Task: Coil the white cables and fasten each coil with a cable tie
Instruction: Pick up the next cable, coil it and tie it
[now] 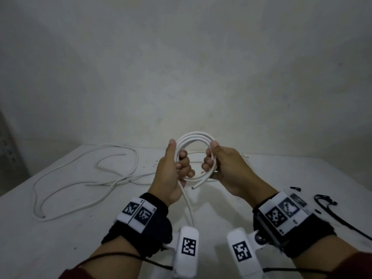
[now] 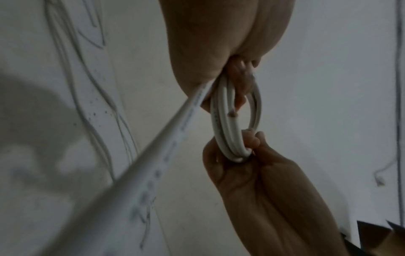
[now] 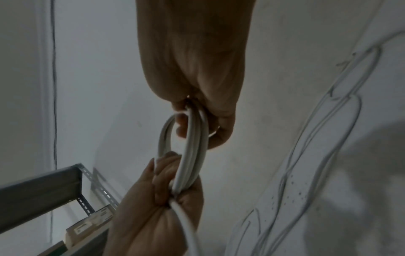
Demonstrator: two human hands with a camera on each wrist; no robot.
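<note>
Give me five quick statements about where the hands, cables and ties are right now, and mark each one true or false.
1. Both the left hand and the right hand grip the white coil. True.
2. The coil lies flat on the table. False: it is held above it.
3. A loose white cable sprawls on the table, on the left. True.
4. A cable tie already binds the coil. False: none shows on it.
5. The black cable ties lie on the table, on the left. False: they are on the right.

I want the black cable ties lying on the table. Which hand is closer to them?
Right. The right hand grips the white cable coil nearer the black cable ties; the left hand grips its far side.
</note>
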